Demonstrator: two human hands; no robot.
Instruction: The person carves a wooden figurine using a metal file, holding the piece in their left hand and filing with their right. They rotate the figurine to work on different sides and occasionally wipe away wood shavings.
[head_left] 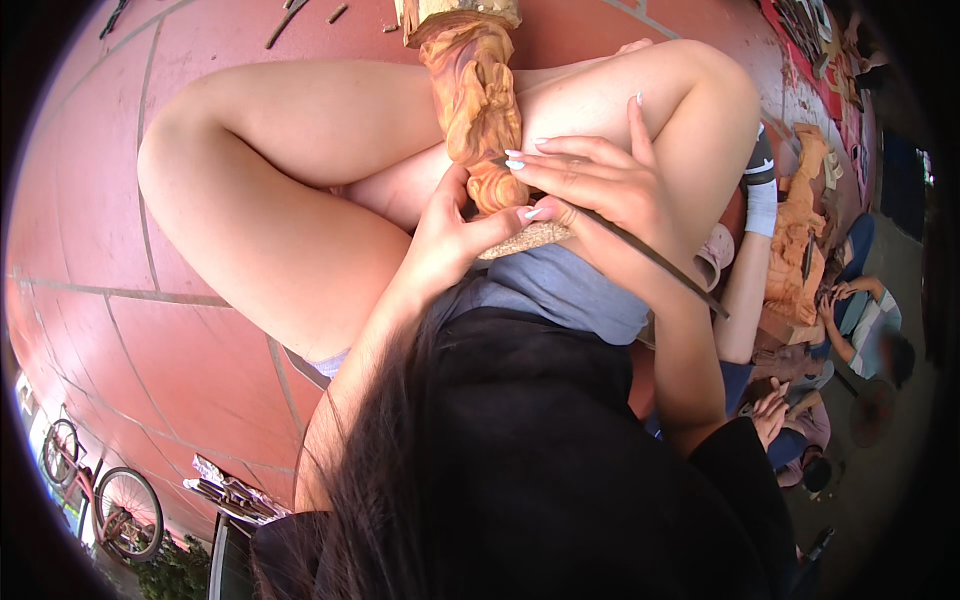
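Observation:
A carved wooden figure (468, 95), orange-brown with deep folds, lies lengthwise between my bare legs. Its rounded end (497, 190) points toward my lap, and a rough tan pad or block (528, 240) sits just below that end. My left hand (445, 228) grips the rounded end from the left, thumb across the near side. From the right, my right hand (610, 200) is closed on a slim dark rod-like tool (668, 265). The tool slants from under my fingers down past my wrist. Its working tip rests close to the carving, mostly covered by my fingers.
Red floor tiles (180, 345) surround me, with thin sticks (287, 22) at the top. A bundle of tools (235, 492) and a bicycle (125, 512) are at lower left. To the right are a larger wood carving (797, 235) and other people (875, 335) seated at work.

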